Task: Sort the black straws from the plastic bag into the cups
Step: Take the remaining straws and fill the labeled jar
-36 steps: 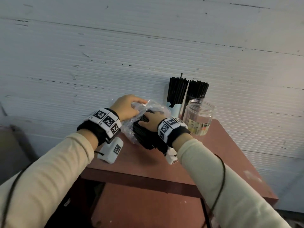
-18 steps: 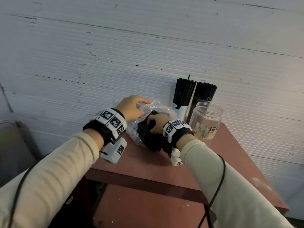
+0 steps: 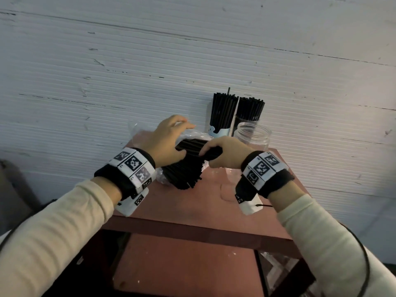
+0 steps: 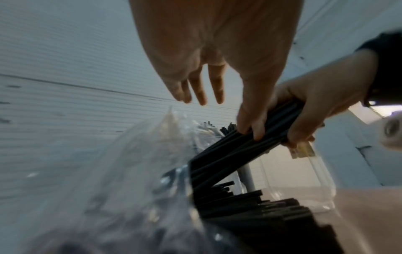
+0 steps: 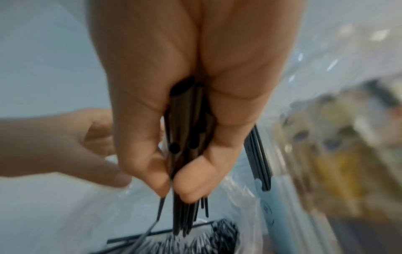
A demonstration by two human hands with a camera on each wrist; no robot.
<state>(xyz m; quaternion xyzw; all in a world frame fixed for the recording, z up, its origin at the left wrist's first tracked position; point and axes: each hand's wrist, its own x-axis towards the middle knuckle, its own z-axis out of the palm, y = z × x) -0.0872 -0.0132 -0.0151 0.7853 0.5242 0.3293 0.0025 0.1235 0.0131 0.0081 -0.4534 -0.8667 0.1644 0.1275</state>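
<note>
A clear plastic bag of black straws lies on the red-brown table. My right hand grips a small bunch of straws, its far end still inside the bag's mouth. My left hand hovers over the bag with fingers straight; its thumb touches the held bunch. Behind stand a blue-and-white cup and a dark cup, both full of straws, and an empty clear jar.
A white ribbed wall rises directly behind the cups. The table is small; its front edge is near my wrists, with a lower shelf beneath. A grey object sits at the far left.
My right hand has closed round a bunch of straws and drawn it up and to the right, partly out of the bag. My left hand's fingers have straightened off the plastic.
</note>
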